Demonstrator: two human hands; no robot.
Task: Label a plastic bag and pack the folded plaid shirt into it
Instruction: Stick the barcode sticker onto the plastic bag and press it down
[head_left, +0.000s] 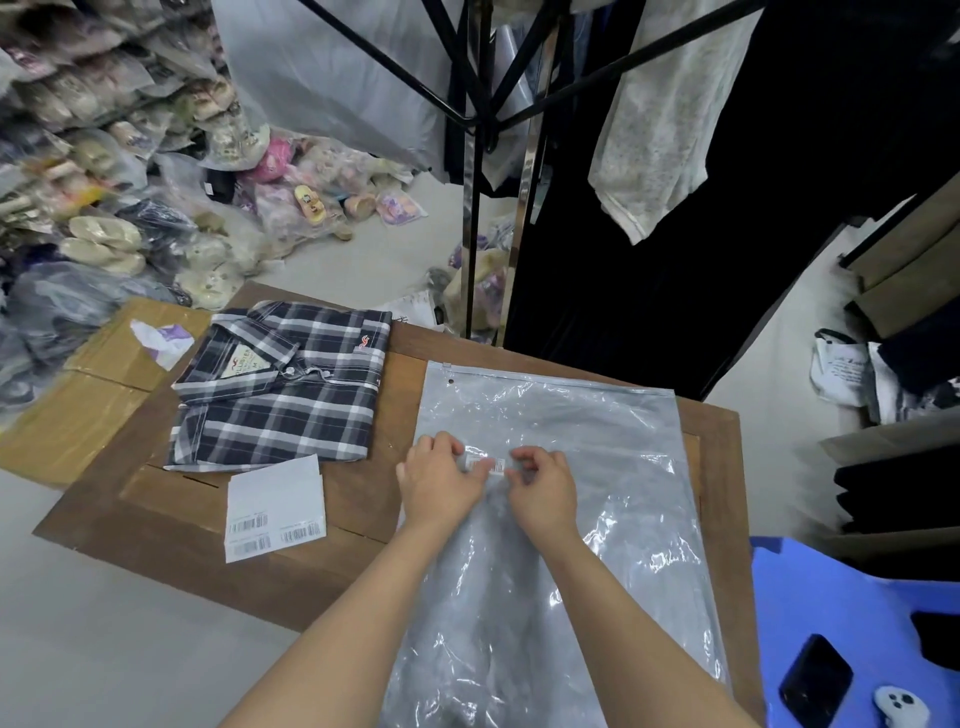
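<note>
Pressing a barcode sticker (485, 464) onto the clear plastic bag (561, 519), we note the left hand (436, 480) and right hand (543, 486), fingers pinched on its ends. Bag lies flat on the bench (171, 514): light, slippery, limp; hold by the mouth edge. Folded plaid shirt (280, 387) beside it: soft, lift from underneath.

The plastic bag (561, 519) looks glossy, thin and crinkled, the plaid shirt (280, 384) is matt woven cloth, the label sheet (275, 504) is smooth white paper, and the worktop (171, 509) is brown matt wood.
</note>
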